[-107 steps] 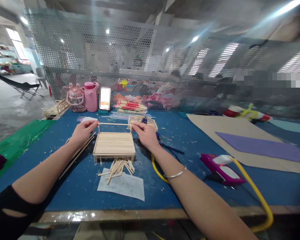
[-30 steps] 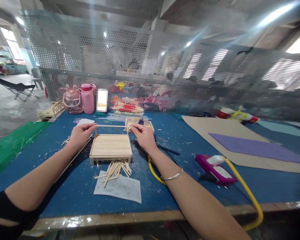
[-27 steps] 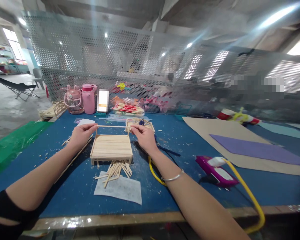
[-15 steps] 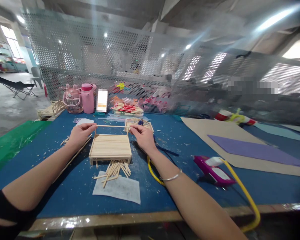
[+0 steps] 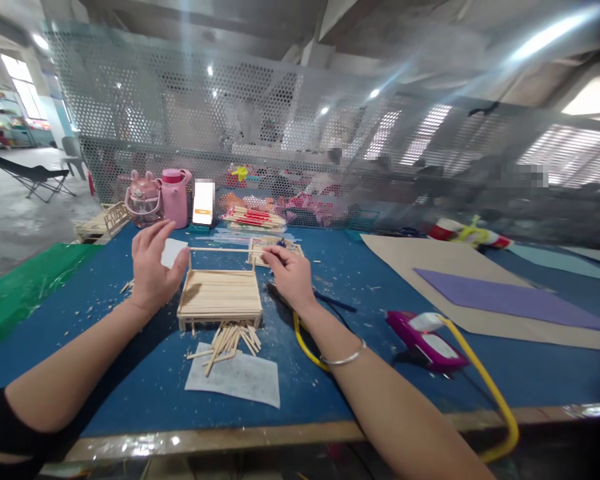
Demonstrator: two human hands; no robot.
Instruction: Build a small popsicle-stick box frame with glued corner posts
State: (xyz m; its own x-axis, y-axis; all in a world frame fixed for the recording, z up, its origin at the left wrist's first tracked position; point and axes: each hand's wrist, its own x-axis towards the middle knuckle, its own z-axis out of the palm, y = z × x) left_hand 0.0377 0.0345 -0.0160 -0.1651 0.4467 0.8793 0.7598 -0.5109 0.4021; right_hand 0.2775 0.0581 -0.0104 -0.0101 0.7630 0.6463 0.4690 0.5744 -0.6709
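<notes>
A small bed-like frame (image 5: 221, 293) of thin wooden sticks stands on the blue table, with two upright posts at its back. A thin wooden stick (image 5: 220, 250) lies across the tops of those posts. My left hand (image 5: 155, 267) is raised beside the left post, fingers apart and holding nothing. At the right post, my right hand (image 5: 289, 272) has thumb and fingers pinched together; whatever may be between the fingertips is too small to make out. Several short sticks (image 5: 230, 341) are heaped in front of the frame, partly on a white paper sheet (image 5: 237, 380).
Behind stand a pink bottle (image 5: 174, 200), a phone (image 5: 203, 203) and bundled sticks (image 5: 254, 219). Another small stick piece (image 5: 276, 252) lies behind my right hand. To the right are a magenta device (image 5: 427, 340) with a yellow tube and a purple sheet (image 5: 510, 300). Perforated metal panels rise behind.
My left hand has let go of the crossbar's left end, opened and moved back to the left. My right hand has shifted slightly right from the bar's end. The long stick by my left hand is no longer visible.
</notes>
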